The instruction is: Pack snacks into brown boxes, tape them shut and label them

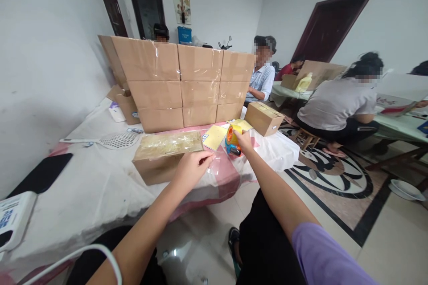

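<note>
A flat cardboard box, its top covered in clear tape, lies on the table's white cover in front of me. My left hand rests at the box's right end and pinches the free end of a clear tape strip. That strip runs to an orange and blue tape dispenser, which my right hand grips just right of the box. A yellow sheet lies beside the dispenser.
A wall of stacked sealed cartons stands at the back of the table, with one small carton at its right. A white mesh swatter, a black phone and a white device lie left. Several people sit at tables on the right.
</note>
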A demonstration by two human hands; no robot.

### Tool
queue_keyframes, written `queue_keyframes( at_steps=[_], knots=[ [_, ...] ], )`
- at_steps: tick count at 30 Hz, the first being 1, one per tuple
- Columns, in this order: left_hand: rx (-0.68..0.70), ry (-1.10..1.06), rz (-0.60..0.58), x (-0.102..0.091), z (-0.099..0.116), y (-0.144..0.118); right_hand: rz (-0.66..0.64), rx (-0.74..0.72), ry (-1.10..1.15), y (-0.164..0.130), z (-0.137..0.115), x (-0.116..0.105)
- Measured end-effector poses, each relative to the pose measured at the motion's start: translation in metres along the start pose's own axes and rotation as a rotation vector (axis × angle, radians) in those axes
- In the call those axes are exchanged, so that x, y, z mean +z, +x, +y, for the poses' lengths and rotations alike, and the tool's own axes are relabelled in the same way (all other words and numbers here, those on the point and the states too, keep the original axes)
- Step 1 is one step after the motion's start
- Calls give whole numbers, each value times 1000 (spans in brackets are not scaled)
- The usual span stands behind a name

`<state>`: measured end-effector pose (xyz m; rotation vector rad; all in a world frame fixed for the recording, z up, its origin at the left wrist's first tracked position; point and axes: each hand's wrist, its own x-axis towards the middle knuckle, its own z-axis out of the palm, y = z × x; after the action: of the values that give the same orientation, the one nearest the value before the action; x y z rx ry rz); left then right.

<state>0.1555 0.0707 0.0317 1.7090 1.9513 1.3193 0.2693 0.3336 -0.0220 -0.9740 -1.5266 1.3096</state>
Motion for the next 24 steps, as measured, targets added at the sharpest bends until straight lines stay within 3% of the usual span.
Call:
queue_keyframes(
  at_steps=[10,13,16,18,21,24],
  knots=[
    [-57,-169,5,-2,1,4,-76,-72,-234,2,3,-17],
    [-115,-300,49,-2,1,6,-17,-57,-330,3,-1,-20],
    [-139,-367,85,-2,-1,9,70,-252,-485,-10,-22,-18],
    [-141,-366,87,-2,-3,10,-57,-495,-492,-30,-42,-14],
    [-130,-343,78,0,-5,9,-413,-748,-292,-71,-69,-1],
    [-45,-283,85,4,-4,6,-480,-879,-225,-105,-85,13]
  ],
)
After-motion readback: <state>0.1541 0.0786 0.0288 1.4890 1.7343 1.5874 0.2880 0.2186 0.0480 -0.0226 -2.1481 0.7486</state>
